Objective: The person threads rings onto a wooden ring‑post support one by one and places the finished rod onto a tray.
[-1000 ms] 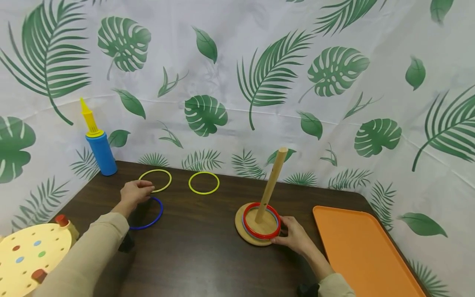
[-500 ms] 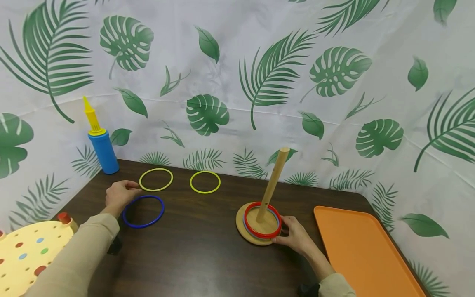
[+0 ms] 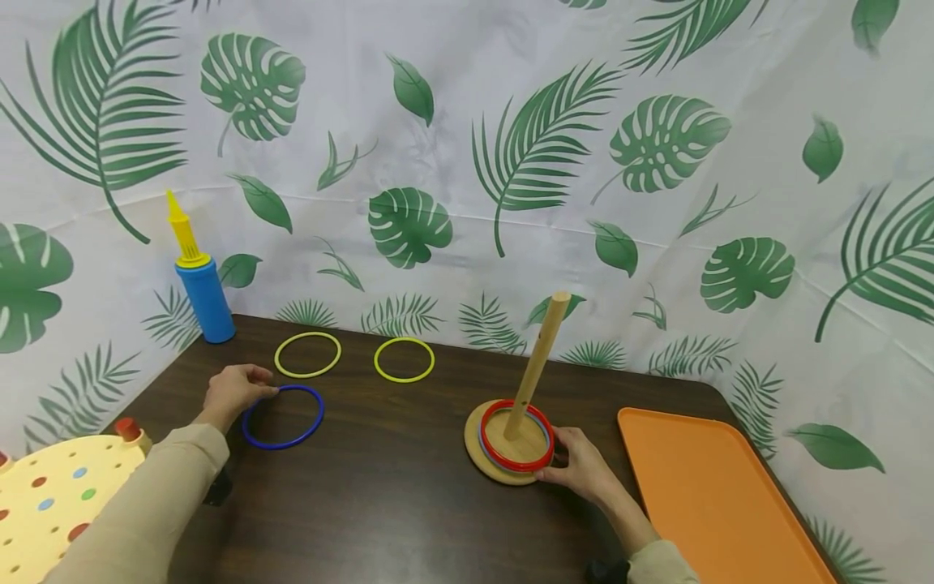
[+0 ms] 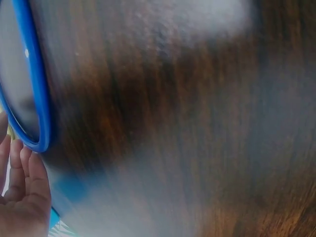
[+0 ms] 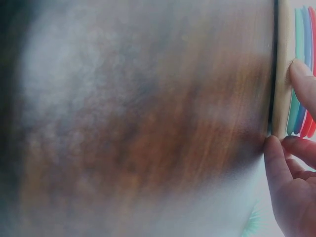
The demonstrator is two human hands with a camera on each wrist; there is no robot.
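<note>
Ring (image 4: pixel 41 98), blue, white dot (image 4: pixel 26 53), touching left hand (image 3: pixel 235 392).

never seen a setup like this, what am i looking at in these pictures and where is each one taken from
There's no robot here: these are a person's bare hands. The wide picture comes from a camera on the head, looking forward and down. The two close ones come from wrist cameras, one per hand.

On the dark table lie two yellow rings and a blue ring, with a blue-and-yellow pump and an orange tray. The right hand holds the base of a wooden stand; a red ring tops those around its pole. The left hand is at the blue ring's edge; whether it grips is unclear.
</note>
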